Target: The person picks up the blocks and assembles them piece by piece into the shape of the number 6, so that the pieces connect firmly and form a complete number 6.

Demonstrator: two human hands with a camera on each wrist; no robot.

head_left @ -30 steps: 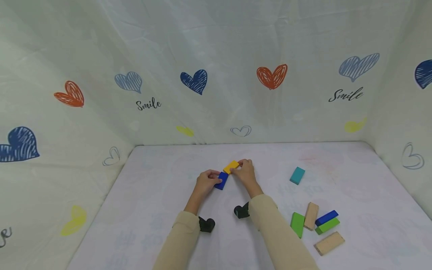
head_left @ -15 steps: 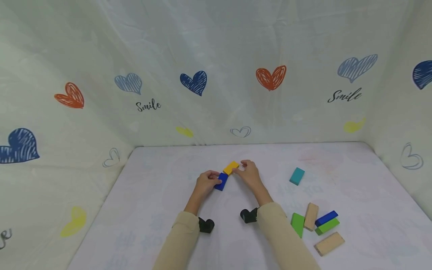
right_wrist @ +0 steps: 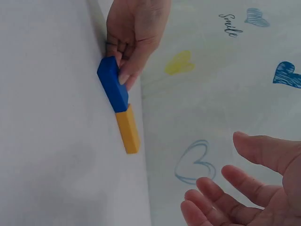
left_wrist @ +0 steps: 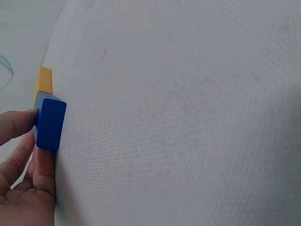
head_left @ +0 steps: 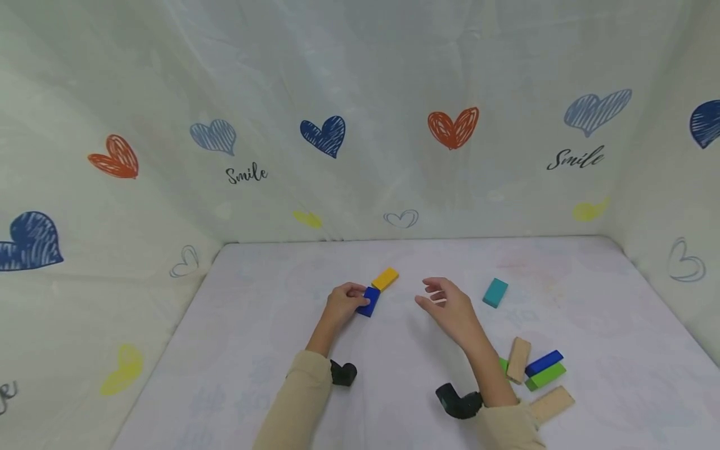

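Grip (head_left: 343,305), left hand (right_wrist: 136,30), narrow on blue block (right_wrist: 112,84)

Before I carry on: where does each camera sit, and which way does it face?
Head: on the person's head, facing forward and down over the table toward the patterned backdrop; left hand, right hand and both sleeves show.
Left wrist: on the left wrist, facing the blue block pinched there; only the left hand shows.
Right wrist: on the right wrist, facing across toward the blue block; both hands show.
Both wrist views share the blue block and yellow block.
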